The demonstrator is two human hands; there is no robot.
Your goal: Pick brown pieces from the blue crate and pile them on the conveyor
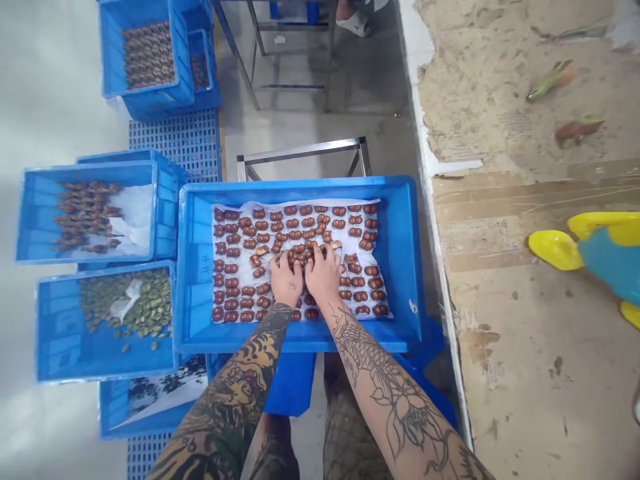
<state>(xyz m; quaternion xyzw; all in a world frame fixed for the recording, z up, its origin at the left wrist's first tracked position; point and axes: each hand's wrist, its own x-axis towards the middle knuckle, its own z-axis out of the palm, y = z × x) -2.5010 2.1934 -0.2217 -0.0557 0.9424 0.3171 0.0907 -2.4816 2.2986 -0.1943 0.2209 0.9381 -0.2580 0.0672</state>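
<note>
A large blue plastic crate stands before me, lined with a white sheet. On the sheet lie rows of small glossy brown lobed pieces, and a tighter cluster of them is around my fingertips. My left hand reaches into the middle of the crate, its fingers curled down over pieces of that cluster. Close beside it, my right hand is bent over pieces in the same way, the two thumbs almost together. Both hands partly hide the pieces beneath them.
At left, blue crates hold brown pieces in rows, green pieces and dark bits. Another filled crate stands farther back. A metal frame lies beyond. On the right, a cardboard-covered table bears yellow-and-blue parts. A person's shoe shows at the top.
</note>
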